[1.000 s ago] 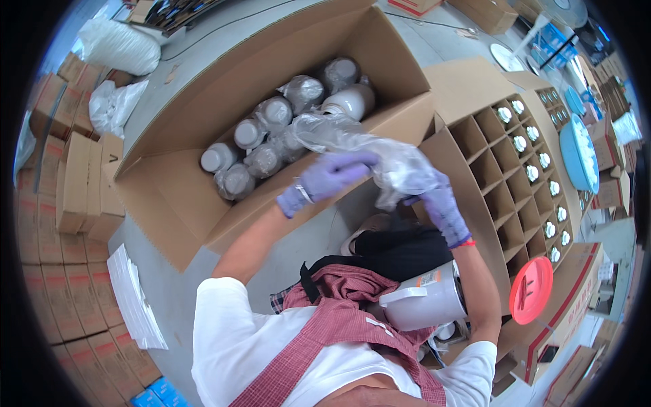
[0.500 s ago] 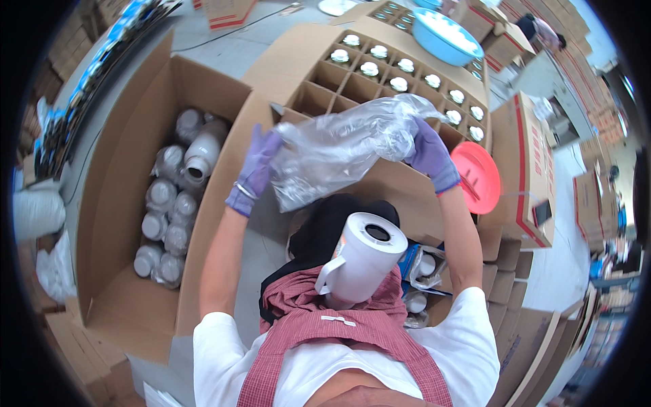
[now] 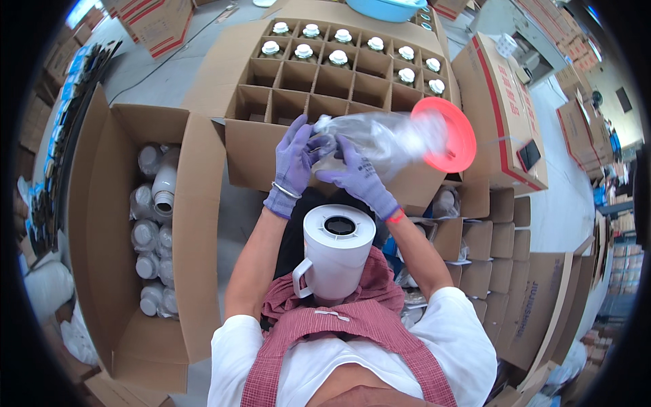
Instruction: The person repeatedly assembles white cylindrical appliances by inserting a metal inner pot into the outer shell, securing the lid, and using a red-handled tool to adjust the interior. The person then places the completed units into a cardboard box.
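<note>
A clear plastic bag (image 3: 386,139) stretches out in front of me, its far end smeared by motion. My left hand (image 3: 293,166), in a purple glove, pinches the bag's near end. My right hand (image 3: 364,182), gloved alike, grips that same end from the other side, thumb and fingers bent around the film. Between my forearms a white plastic jug (image 3: 337,254) with a side handle stands on my lap, a round dark opening on its upturned end. Beyond the hands is a divided carton (image 3: 254,146) holding several white-capped bottles (image 3: 303,52).
At left, an open carton (image 3: 200,271) holds several bagged white jugs (image 3: 165,182). A red plastic basin (image 3: 464,139) lies right of the bag, beside a sealed carton (image 3: 488,88) with a phone (image 3: 529,156) on it. Cardboard dividers (image 3: 498,237) are near my right arm. A blue tub (image 3: 386,8) is at the back.
My hands have come together from wide apart. The bag, earlier stretched between them, now extends to the right from both hands. My view has shifted, and the jug sits more upright.
</note>
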`<state>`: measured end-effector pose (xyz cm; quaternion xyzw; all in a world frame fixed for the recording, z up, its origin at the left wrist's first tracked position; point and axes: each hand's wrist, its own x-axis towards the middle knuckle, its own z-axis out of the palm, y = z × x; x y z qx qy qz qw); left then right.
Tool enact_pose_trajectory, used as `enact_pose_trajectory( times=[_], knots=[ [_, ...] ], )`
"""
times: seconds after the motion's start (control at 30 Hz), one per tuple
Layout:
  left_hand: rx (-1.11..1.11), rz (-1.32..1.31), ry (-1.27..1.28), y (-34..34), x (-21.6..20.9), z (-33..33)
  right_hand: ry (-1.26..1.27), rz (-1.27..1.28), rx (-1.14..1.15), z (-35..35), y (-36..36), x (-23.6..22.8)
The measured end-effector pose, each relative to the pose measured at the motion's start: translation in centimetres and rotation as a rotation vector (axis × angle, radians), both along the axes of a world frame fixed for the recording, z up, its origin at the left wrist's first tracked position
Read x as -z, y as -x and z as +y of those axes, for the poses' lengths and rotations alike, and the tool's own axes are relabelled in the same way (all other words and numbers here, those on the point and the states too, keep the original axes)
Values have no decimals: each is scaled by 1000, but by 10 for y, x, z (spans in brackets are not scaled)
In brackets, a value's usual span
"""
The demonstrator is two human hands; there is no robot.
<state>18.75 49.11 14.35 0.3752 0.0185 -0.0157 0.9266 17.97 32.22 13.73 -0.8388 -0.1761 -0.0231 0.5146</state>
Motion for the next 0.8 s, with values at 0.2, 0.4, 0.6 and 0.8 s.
enact_pose_trajectory(
  times=[0.2, 0.4, 0.6, 0.8],
  knots=[
    [-49, -255, -313, 4, 4, 12, -544, 289, 35, -25, -11, 19],
    [390, -160, -820, 18, 5, -16, -772, 478, -44, -48, 21, 31],
    [-31, -218, -1005, 11, 143, 95, -1766, 691, -520, -82, 54, 44],
    [-260, 134, -87, 58, 29, 74, -905, 493, 155, -101, 102, 16]
  ],
)
